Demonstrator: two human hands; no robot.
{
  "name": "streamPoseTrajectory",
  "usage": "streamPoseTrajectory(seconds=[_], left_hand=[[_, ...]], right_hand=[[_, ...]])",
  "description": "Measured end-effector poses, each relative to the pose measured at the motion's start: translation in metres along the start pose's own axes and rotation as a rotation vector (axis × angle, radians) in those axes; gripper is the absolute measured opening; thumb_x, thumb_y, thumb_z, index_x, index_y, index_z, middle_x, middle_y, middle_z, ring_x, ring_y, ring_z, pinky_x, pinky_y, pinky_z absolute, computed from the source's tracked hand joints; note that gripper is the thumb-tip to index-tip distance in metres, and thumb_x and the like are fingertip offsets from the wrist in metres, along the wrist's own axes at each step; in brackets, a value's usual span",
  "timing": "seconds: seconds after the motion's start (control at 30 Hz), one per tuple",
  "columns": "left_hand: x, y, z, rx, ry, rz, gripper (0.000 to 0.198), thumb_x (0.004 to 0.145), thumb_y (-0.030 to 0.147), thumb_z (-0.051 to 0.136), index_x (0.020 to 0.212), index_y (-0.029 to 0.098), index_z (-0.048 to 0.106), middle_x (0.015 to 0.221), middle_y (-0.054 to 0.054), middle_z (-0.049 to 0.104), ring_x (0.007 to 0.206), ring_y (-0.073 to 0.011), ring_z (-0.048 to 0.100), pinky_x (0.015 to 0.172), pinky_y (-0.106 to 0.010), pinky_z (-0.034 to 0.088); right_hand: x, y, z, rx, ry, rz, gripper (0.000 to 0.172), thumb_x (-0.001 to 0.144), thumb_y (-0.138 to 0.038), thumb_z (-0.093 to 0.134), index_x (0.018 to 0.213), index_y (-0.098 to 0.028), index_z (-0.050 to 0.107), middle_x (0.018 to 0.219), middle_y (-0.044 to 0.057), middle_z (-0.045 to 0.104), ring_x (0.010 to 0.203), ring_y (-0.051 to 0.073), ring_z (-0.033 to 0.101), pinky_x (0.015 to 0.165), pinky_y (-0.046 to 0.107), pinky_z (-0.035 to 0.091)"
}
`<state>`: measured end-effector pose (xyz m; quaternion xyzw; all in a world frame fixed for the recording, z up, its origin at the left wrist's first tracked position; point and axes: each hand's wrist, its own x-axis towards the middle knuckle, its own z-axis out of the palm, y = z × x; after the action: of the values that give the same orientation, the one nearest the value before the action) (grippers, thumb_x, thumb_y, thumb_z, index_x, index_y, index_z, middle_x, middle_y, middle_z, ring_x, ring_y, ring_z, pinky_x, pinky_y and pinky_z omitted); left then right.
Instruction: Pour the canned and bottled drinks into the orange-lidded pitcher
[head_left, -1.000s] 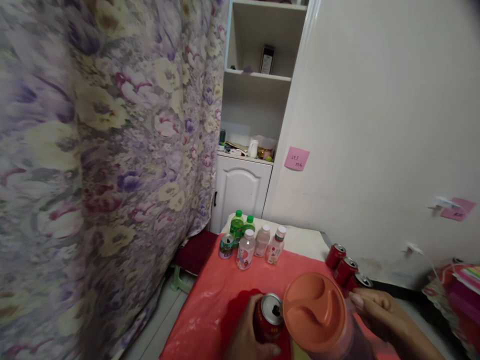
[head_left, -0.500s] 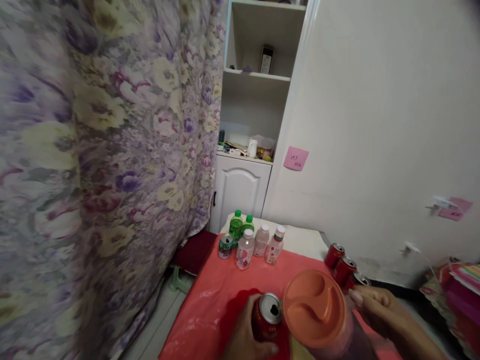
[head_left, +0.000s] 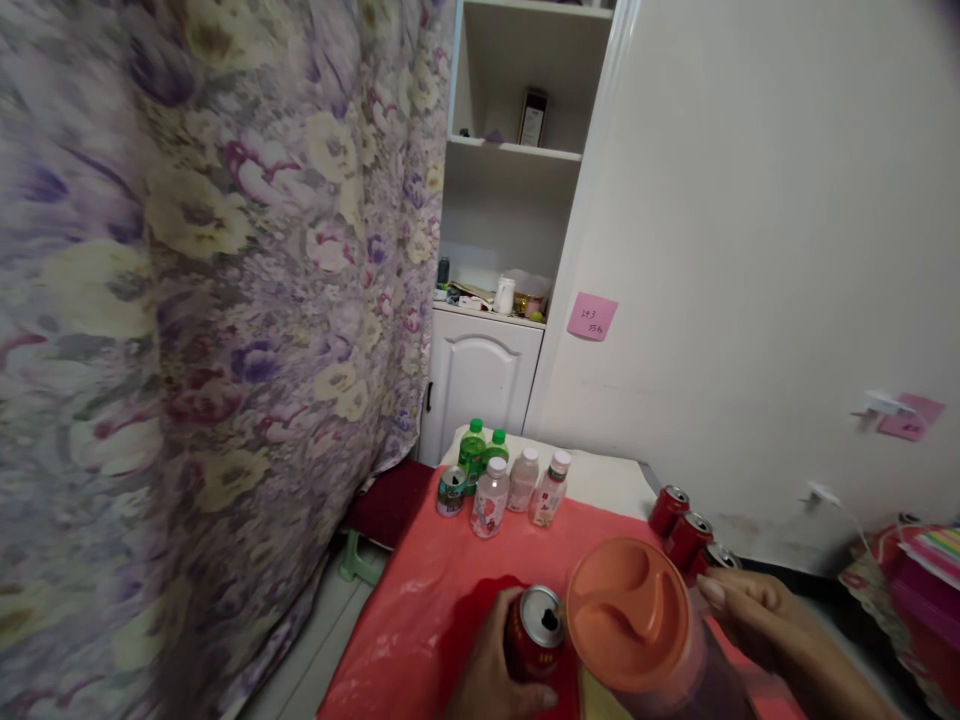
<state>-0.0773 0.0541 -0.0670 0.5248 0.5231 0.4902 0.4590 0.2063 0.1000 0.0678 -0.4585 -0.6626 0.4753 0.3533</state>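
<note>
My left hand (head_left: 495, 670) is wrapped around an opened red drink can (head_left: 536, 640), whose silver top faces up. Close against the can's right side is a clear pitcher (head_left: 712, 680) with a round orange lid (head_left: 630, 615), its lid edge beside the can's opening. It leans toward the can and has dark contents in its lower part. At the pitcher's right side my right hand (head_left: 765, 615) is closed, thumb on top; the handle is hidden by the fingers.
On the red-covered table (head_left: 405, 620) stand pink-white bottles (head_left: 491, 500), green bottles (head_left: 472, 455) and a small can (head_left: 451, 492). Several red cans (head_left: 669, 510) line the right edge, near my right hand. A floral curtain (head_left: 262, 300) hangs left; a white wall (head_left: 750, 250) rises behind.
</note>
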Motion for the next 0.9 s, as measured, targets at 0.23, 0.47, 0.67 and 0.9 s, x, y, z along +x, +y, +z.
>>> streamPoseTrajectory(seconds=[0.23,0.47,0.67,0.9], left_hand=[[0.000,-0.001,0.001,-0.028,-0.004,-0.014,0.087,0.049,0.000,0.074,0.130,0.020,0.050,0.137,-0.010,0.064,0.132,-0.0293,0.056,0.114,-0.035,0.041],[0.003,-0.006,0.000,-0.053,-0.004,-0.009,0.089,0.048,0.000,0.072,0.131,0.021,0.049,0.138,-0.011,0.064,0.132,-0.0302,0.056,0.114,-0.037,0.041],[0.002,-0.006,0.000,-0.106,-0.006,0.022,0.086,0.047,-0.001,0.074,0.126,0.022,0.052,0.132,-0.010,0.067,0.129,-0.0324,0.057,0.112,-0.041,0.042],[0.003,-0.006,-0.001,-0.109,-0.007,0.015,0.087,0.046,0.001,0.075,0.128,0.020,0.051,0.135,-0.013,0.065,0.131,-0.0341,0.056,0.113,-0.039,0.041]], right_hand=[[0.005,0.005,-0.003,0.015,-0.006,0.022,0.071,0.063,-0.087,0.063,0.053,-0.026,0.029,0.054,-0.010,0.017,0.054,0.009,0.010,0.053,0.031,0.013],[0.003,0.001,-0.001,0.007,-0.028,0.015,0.071,0.065,-0.088,0.061,0.054,-0.026,0.029,0.056,-0.009,0.018,0.056,0.010,0.010,0.054,0.031,0.014],[0.001,-0.006,0.003,0.007,-0.022,0.031,0.072,0.063,-0.089,0.061,0.054,-0.026,0.029,0.057,-0.010,0.016,0.056,0.009,0.009,0.055,0.031,0.013],[0.000,-0.006,0.005,0.010,-0.027,0.031,0.071,0.064,-0.089,0.061,0.055,-0.026,0.031,0.057,-0.010,0.016,0.057,0.009,0.008,0.055,0.031,0.013]])
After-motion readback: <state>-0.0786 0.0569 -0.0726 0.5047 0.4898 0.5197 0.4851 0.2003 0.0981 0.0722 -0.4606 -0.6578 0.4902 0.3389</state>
